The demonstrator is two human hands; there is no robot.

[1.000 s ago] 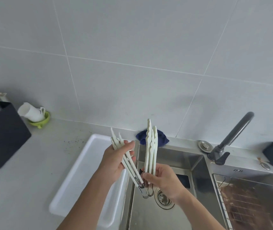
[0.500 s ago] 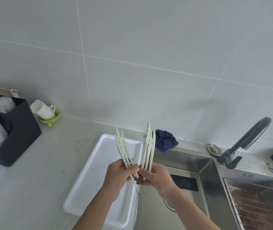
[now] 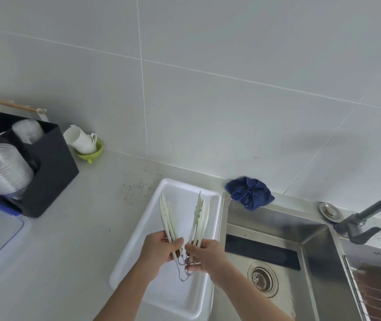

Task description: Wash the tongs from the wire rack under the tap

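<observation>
Two pairs of cream plastic tongs stand tips-up over a white tray [image 3: 138,256]. My left hand [image 3: 159,250] grips the left tongs [image 3: 166,218] near their hinge end. My right hand [image 3: 204,253] grips the right tongs [image 3: 199,216] the same way. Their metal hanging loops dangle between my hands. The grey tap [image 3: 367,214] stands at the far right, with no water visible. The wire rack [image 3: 379,295] lies over the right side of the steel sink [image 3: 265,218].
A blue cloth [image 3: 249,192] sits on the sink's back left corner. A black holder [image 3: 50,172] with clear plastic cups stands at the left. White cups in a green dish [image 3: 88,152] are by the wall. The sink drain [image 3: 263,279] is below right.
Both hands have carried the tongs leftwards, from above the sink to above the white tray. The view has turned left too.
</observation>
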